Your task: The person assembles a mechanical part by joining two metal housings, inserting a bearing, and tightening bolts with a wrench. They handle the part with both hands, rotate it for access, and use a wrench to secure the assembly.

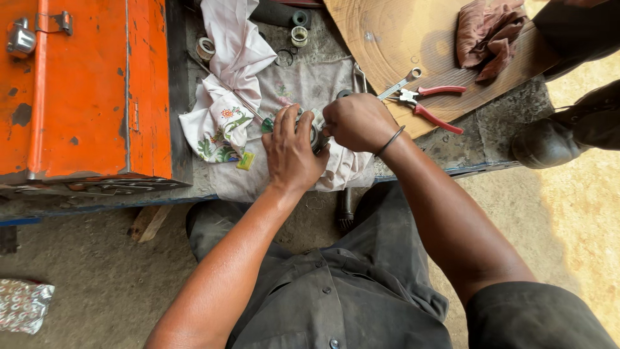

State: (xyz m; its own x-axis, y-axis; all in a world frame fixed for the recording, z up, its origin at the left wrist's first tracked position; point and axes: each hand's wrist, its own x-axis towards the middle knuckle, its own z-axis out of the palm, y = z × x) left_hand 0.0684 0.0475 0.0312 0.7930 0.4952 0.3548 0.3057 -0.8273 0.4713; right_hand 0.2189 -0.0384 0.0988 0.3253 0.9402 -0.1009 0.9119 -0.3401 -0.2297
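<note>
my left hand (pixel 292 150) and my right hand (pixel 357 121) met over the middle of the worktop (pixel 478 145), both curled around a small round metal part (pixel 315 134) held between them. the left fingers wrapped it from the 7 o'clock side, the right closed over it from 1 o'clock; most of the part was hidden under my knuckles, so i could not tell exactly what it was. a dark bangle (pixel 390 140) sat on my right wrist. under the hands lay a pale flowered cloth (pixel 223 123), bunched toward 10 o'clock. a thin screwdriver (pixel 229 90) ran across it, its tip near my left fingers. at 2 o'clock, red-handled pliers (pixel 429 103) and a small spanner (pixel 400 84) rested on a round wooden board (pixel 400 32), with a reddish rag (pixel 487 32) further up. at 9 o'clock stood an orange metal toolbox (pixel 84 84). small rings and bearings (pixel 298 35) lay at 12 o'clock. someone's dark boot (pixel 542 142) showed at 3 o'clock.
</note>
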